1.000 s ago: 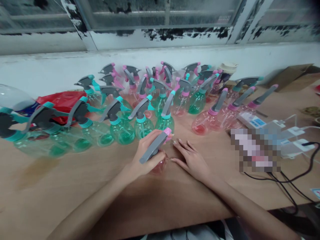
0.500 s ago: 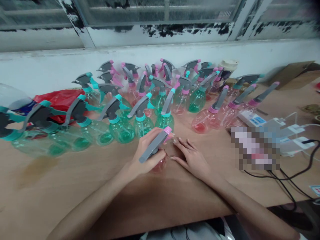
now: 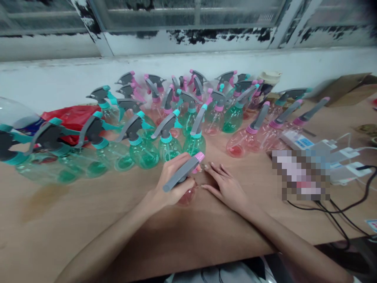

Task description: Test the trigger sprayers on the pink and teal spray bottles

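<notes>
My left hand (image 3: 171, 179) is wrapped round the neck of a pink spray bottle (image 3: 187, 196), whose grey spray head with a pink nozzle shows above my fingers. The clear pink body stands on the table, partly covered by that hand. To the right of the bottle, my right hand (image 3: 225, 186) rests on the tabletop, fingers stretched out and apart, holding nothing. Its fingertips lie close to the bottle; whether they touch it I cannot tell. Just beyond my hands stands a green spray bottle (image 3: 194, 144) with a turquoise collar.
Several green spray bottles (image 3: 144, 155) line the left, and pink ones (image 3: 237, 145) the right, with more behind. A red plastic bag (image 3: 72, 118) lies at the left. White chargers (image 3: 347, 169), black cables (image 3: 332, 212) and a blurred-out item are at the right. A cardboard piece (image 3: 343, 89) lies at the back.
Almost nothing differs. The spray head in my left hand has tipped or dropped very slightly; my right hand stays in place.
</notes>
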A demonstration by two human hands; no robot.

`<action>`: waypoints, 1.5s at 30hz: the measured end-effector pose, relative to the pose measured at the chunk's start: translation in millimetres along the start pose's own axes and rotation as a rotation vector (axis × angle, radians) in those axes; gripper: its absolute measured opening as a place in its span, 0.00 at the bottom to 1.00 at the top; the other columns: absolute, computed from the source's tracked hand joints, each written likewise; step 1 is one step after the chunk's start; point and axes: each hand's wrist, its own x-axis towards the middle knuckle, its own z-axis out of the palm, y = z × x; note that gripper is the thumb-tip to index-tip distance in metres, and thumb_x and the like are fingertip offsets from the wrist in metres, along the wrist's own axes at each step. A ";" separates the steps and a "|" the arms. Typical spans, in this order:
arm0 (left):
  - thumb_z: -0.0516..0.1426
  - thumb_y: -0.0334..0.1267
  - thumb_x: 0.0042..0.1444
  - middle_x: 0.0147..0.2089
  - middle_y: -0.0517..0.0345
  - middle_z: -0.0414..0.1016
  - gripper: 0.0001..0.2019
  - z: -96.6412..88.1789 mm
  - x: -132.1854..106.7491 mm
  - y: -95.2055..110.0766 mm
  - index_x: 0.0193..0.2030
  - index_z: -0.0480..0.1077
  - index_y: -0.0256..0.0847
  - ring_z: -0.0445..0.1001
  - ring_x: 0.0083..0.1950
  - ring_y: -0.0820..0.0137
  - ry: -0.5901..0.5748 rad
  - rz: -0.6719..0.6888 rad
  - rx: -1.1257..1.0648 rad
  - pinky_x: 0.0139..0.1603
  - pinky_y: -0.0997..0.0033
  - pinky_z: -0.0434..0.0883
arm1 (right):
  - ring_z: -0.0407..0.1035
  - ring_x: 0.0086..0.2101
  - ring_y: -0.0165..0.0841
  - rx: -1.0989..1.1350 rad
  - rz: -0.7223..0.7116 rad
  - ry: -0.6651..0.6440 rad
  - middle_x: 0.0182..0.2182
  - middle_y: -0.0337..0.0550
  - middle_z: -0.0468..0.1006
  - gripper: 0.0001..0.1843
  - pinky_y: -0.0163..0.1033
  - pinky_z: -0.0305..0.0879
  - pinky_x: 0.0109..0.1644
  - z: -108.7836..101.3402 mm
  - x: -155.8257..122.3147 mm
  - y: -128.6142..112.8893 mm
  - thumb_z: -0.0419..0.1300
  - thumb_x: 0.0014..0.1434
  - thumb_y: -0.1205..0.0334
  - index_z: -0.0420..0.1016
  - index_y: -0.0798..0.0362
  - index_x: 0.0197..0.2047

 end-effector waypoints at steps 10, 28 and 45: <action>0.53 0.28 0.46 0.41 0.57 0.75 0.16 3.7 0.7 -10.1 0.41 0.73 0.45 0.75 0.42 0.63 0.030 0.018 -0.019 0.45 0.61 0.72 | 0.58 0.63 0.46 0.029 0.009 -0.020 0.60 0.56 0.70 0.29 0.60 0.54 0.66 -1.7 -1.0 -0.9 0.54 0.66 0.51 0.60 0.55 0.66; 0.53 0.29 0.47 0.37 0.58 0.71 0.15 3.5 -1.0 -10.2 0.41 0.71 0.46 0.72 0.36 0.65 0.016 0.019 -0.013 0.39 0.64 0.71 | 0.58 0.63 0.45 0.030 0.005 -0.020 0.61 0.55 0.68 0.30 0.61 0.53 0.66 -1.0 -1.3 -0.9 0.54 0.66 0.51 0.58 0.55 0.67; 0.52 0.29 0.47 0.30 0.60 0.67 0.07 1.4 -0.6 -2.2 0.32 0.68 0.43 0.68 0.33 0.67 0.004 -0.014 0.017 0.34 0.65 0.66 | 0.58 0.63 0.45 0.034 0.010 -0.022 0.61 0.56 0.69 0.30 0.58 0.53 0.67 -1.3 -1.0 0.0 0.54 0.66 0.50 0.60 0.56 0.66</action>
